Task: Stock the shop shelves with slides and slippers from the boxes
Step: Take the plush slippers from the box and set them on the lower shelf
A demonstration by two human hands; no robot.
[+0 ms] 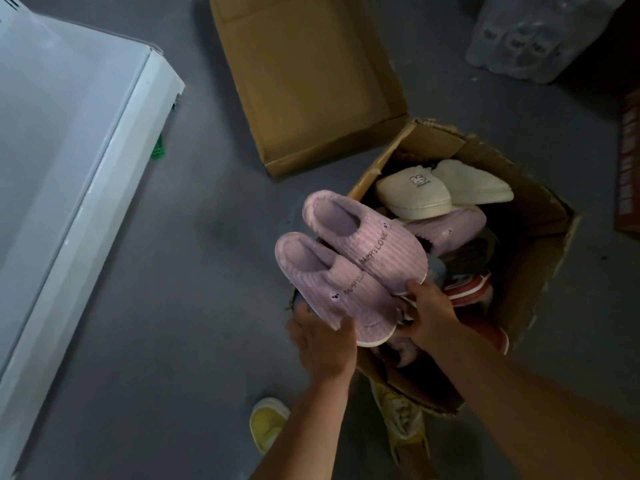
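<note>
Both forearms reach over the torn cardboard box [530, 237] of slippers. Above its near-left corner, the left hand [322, 341] and right hand [429, 313] grasp the toe ends of a lilac slipper pair [349, 265].

Each lilac slipper of the held pair [349, 265] carries a band reading "HAPPYLOVE". The cream slipper's [414, 197] emblem lettering is too small to read.

Wrapped bottles [519, 32] — yellow shoes [266, 424].
</note>
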